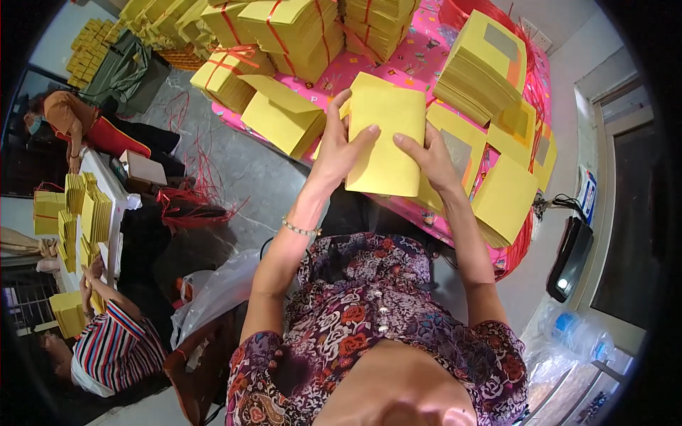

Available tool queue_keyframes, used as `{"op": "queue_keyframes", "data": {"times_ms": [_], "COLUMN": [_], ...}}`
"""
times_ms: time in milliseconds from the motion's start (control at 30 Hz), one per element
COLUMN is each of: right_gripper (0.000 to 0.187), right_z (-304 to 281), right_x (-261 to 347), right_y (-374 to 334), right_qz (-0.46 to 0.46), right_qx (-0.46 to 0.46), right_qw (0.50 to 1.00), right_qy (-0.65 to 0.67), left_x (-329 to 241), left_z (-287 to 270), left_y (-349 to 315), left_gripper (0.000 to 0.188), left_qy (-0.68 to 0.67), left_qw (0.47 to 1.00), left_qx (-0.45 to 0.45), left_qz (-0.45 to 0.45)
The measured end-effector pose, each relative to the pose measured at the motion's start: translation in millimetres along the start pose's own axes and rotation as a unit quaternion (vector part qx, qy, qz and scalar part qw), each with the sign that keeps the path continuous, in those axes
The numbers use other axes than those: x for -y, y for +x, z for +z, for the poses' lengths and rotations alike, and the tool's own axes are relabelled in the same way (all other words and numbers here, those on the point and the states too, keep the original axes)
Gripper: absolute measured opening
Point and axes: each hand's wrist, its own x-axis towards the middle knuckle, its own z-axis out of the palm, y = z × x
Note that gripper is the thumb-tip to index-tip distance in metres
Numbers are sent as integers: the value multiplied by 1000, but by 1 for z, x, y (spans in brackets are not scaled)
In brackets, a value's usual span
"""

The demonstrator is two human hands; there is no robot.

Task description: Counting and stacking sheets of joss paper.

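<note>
Both of my hands hold a piece of folded yellow paper point(387, 138) upright above the near edge of the table. My left hand point(336, 149) grips its left side, thumb on the front face and fingers behind. On the right side, my right hand point(435, 157) presses its thumb to the face, its fingers mostly hidden. How many layers I hold cannot be made out. Left of it lies a yellow paper piece with a raised flap point(283, 117). To the right are a yellow stack point(504, 195) and yellow sheets with grey patches point(455, 142).
The pink patterned table point(387, 67) bears yellow bundles tied with red string point(288, 35) and a tall loose stack point(477, 71). Red string point(188, 202) litters the floor at left. Two people work by a white table point(117, 227); a clear plastic bag point(213, 295) stands nearby.
</note>
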Motion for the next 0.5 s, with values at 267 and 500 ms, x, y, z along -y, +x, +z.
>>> {"op": "queue_keyframes", "data": {"times_ms": [267,500], "right_gripper": [51,53], "right_z": [-3,-7], "right_x": [-4,-10], "right_y": [0,0], "right_qz": [57,88], "right_qx": [4,7], "right_qw": [996,992], "right_qy": [63,87], "left_x": [-4,-2], "left_z": [2,5], "left_y": [1,4], "left_gripper": [52,50], "left_qy": [-63,-61], "left_qw": [994,994], "left_qx": [27,27], "left_qz": [-85,-87]}}
